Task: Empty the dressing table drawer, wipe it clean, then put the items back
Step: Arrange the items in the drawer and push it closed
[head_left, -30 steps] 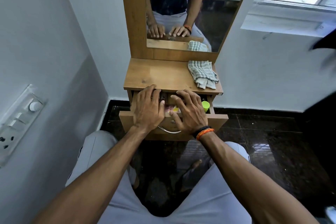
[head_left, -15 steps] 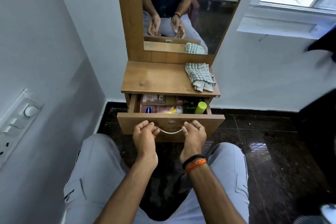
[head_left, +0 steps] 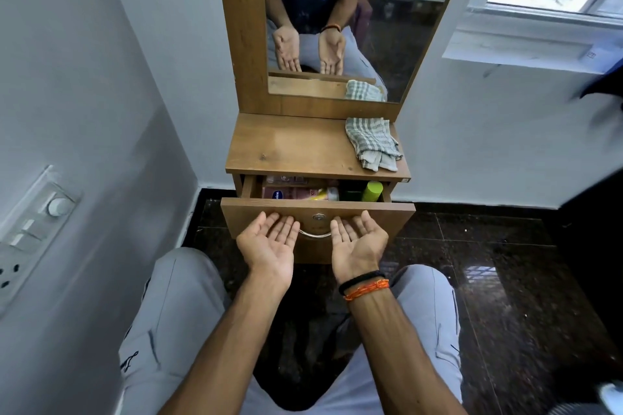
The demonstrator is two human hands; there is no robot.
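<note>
The wooden drawer of the dressing table is pulled partly out. Inside lie a pink lotion tube, a lime-green capped bottle, a dark green container and flat packets at the back. My left hand and my right hand are held palm up, fingers apart, in front of the drawer face, either side of the metal handle. Both hold nothing. A checked cloth lies crumpled on the right of the tabletop.
A tall mirror rises behind the tabletop. A grey wall with a switch panel closes in on the left. The dark polished floor spreads to the right. My knees in grey trousers sit just before the drawer.
My hands have left the inside of the drawer, pulled back toward me and turned palm up in front of the drawer face. The drawer's contents are now uncovered.
</note>
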